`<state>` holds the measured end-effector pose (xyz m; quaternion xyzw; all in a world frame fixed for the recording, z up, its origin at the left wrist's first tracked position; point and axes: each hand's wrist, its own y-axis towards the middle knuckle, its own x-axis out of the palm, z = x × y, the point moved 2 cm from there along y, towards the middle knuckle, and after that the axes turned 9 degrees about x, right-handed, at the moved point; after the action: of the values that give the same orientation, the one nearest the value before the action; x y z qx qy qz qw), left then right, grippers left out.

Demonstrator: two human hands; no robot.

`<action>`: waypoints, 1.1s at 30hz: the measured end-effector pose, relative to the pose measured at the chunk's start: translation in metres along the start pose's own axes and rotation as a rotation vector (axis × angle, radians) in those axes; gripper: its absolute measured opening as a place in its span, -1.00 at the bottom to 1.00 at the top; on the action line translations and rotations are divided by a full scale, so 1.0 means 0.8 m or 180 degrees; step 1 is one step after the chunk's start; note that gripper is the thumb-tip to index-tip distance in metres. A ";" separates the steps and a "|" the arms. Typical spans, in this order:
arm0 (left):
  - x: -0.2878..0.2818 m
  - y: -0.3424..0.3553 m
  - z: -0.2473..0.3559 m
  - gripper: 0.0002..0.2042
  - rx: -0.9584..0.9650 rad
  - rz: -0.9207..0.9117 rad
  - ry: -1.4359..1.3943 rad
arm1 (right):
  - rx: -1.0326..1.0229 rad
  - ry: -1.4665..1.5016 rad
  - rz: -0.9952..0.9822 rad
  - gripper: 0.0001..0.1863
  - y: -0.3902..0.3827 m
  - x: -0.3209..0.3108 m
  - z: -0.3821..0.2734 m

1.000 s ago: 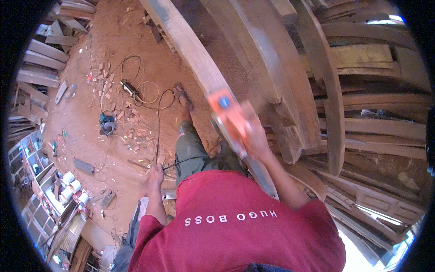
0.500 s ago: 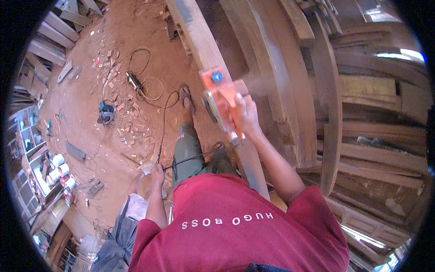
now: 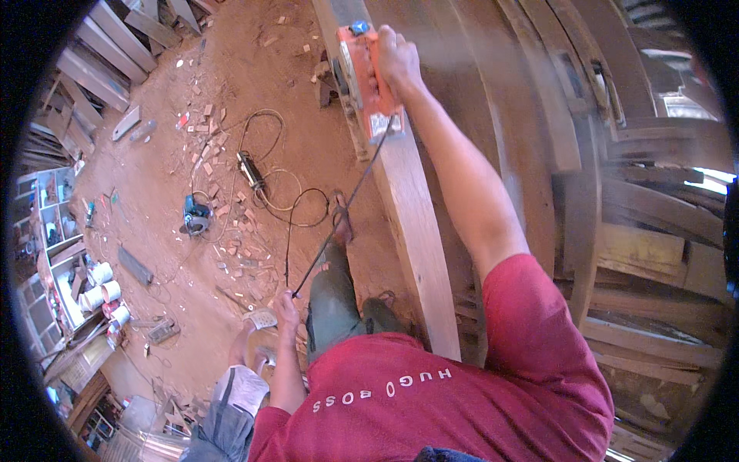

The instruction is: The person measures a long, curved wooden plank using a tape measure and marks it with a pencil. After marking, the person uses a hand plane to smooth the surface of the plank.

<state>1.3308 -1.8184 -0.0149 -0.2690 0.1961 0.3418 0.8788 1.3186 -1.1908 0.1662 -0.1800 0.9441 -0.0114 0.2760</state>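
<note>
My right hand (image 3: 399, 61) is wrapped round the handle of an orange electric planer (image 3: 371, 85) with a blue front knob. The planer lies on top of a long wooden beam (image 3: 422, 246), far out along it at arm's length. Pale dust blows off to the right of the tool. From its rear a black power cord (image 3: 327, 240) runs taut back toward me. My left hand (image 3: 286, 314), low at my left side, is closed on that cord and holds it off the beam.
Several boards (image 3: 531, 115) lie along the right. On the dirt floor are a blue-green power tool (image 3: 196, 215), a black cable connector (image 3: 250, 171) with looped cord, and scattered wood offcuts. Another person's leg in grey shorts (image 3: 235, 408) is close at lower left. White buckets (image 3: 100, 273) stand farther left.
My right hand has pushed the planer away from me along the beam, stretching my arm out. The cord has pulled straighter between the planer and my left hand, which still grips it.
</note>
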 end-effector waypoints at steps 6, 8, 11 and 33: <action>-0.005 0.068 0.082 -0.58 0.0360 0.0194 -0.0457 | -0.0860 -0.0740 0.0282 -0.39 0.105 0.039 -0.071; -0.018 0.073 0.098 -0.60 0.0507 0.0015 -0.0241 | -0.0739 -0.0544 0.0181 -0.38 0.106 0.038 -0.070; -0.032 0.044 0.060 -0.60 0.0506 -0.0005 -0.0028 | 0.0047 0.0156 -0.0341 -0.35 0.060 0.017 -0.065; 0.017 -0.308 -0.026 -0.57 0.1054 -0.1980 0.1276 | 0.1001 -0.0546 -0.0433 -0.45 -1.106 -0.411 0.326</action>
<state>1.5105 -1.9772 0.0456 -0.2317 0.3252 -0.0359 0.9161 2.0086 -1.8839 0.2218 -0.1984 0.8894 -0.1619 0.3787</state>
